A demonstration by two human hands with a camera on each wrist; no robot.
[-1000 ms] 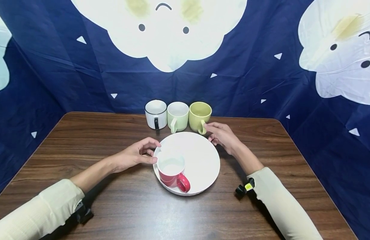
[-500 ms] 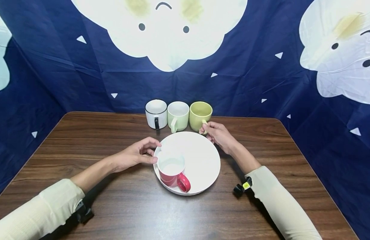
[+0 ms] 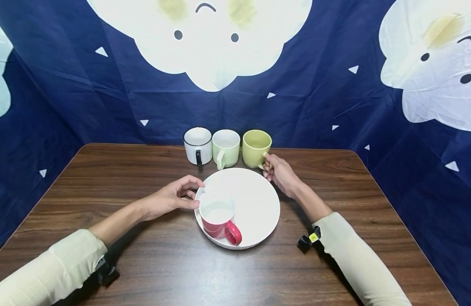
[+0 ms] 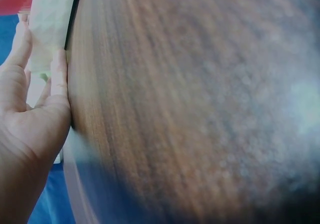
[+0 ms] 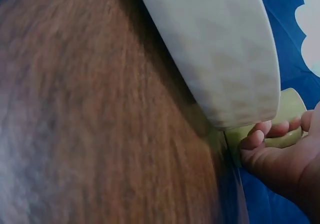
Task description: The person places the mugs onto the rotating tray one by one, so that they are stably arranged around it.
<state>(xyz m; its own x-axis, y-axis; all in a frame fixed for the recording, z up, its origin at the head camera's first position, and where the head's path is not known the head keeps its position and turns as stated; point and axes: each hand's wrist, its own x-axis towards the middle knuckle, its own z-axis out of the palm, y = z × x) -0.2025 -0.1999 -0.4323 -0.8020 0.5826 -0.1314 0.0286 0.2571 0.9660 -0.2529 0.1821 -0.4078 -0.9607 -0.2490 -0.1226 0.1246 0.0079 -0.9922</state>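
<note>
My right hand (image 3: 282,173) grips the handle of an olive-green mug (image 3: 254,146) that stands upright at the back of the table, and the right wrist view shows its fingers curled round that handle. At the left rim of a round white dish (image 3: 258,204), my left hand (image 3: 172,197) rests with relaxed fingers, the tips touching the rim. Inside the dish, on its left side, sits a red mug (image 3: 216,227) with a white interior, its red handle (image 3: 233,233) toward the front right. In the left wrist view the thumb and fingers lie along the dish wall (image 4: 47,39).
Left of the olive mug stand a pale green ribbed mug (image 3: 226,148) and a white ribbed mug (image 3: 198,146) with a black handle. All are near the back edge of the brown wooden table (image 3: 143,263). A dark blue cloth (image 3: 105,110) hangs behind.
My right hand has closed round the olive mug's handle. That mug has shifted slightly right, leaving a small gap beside the pale green one. The left hand and the dish have stayed put.
</note>
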